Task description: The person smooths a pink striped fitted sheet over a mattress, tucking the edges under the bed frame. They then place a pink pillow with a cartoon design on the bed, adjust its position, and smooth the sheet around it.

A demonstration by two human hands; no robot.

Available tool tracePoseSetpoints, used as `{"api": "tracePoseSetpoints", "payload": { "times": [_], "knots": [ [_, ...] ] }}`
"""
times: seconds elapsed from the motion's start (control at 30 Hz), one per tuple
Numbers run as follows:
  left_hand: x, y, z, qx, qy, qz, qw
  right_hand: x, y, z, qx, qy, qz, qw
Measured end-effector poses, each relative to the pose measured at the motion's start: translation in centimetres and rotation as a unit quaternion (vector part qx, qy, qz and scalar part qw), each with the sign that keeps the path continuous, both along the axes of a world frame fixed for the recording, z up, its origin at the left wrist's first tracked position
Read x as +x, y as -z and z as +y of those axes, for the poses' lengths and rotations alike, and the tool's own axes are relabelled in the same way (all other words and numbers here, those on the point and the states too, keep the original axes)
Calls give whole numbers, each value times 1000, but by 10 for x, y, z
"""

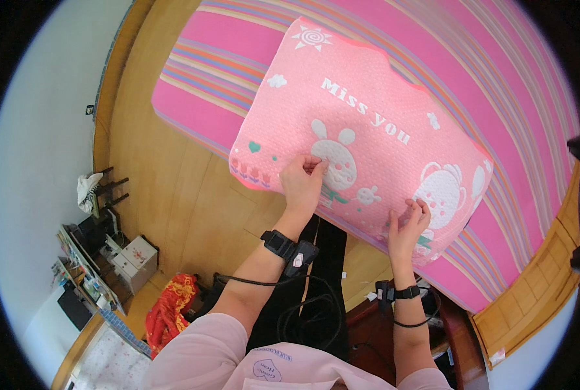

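Both hands' grip on pink pillow [361, 123]: left hand [301, 182], right hand [407, 227].

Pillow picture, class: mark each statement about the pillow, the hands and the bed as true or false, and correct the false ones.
1. Both hands grip the pillow along its near edge. True: left hand, right hand.
2. The pillow is plain blue. False: it is pink with white cartoon animals and a sun.
3. The pillow lies over a striped mattress. True.
4. The wrists are bare. False: each wears a black band, with cables hanging from them.
5. A red cloth lies on the wooden floor. True.
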State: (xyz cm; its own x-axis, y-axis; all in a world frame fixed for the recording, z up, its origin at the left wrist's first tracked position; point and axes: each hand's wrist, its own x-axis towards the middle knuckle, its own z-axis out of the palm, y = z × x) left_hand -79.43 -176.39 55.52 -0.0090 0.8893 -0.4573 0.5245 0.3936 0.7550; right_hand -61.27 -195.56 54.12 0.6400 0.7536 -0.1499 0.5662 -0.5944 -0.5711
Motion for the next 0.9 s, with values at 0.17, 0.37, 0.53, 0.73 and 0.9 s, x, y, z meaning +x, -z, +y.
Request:
{"api": "tracePoseSetpoints", "payload": {
  "times": [0.17,0.37,0.53,0.73,0.9],
  "knots": [
    [-48,9,-10,62,-42,-89,993,0,3,1,8,3,-1,1000],
    [-296,-26,10,121,-313,260,905,5,5,-3,21,-3,11,1000],
    [-437,-70,-15,-43,-384,516,764,6,7,-2,16,-11,7,1000],
    [-302,4,3,77,-27,492,867,0,3,2,-2,-10,-19,1000],
    [-71,25,-7,268,209,174,924,-12,-8,16,-7,-28,-64,998]
  ]
}}
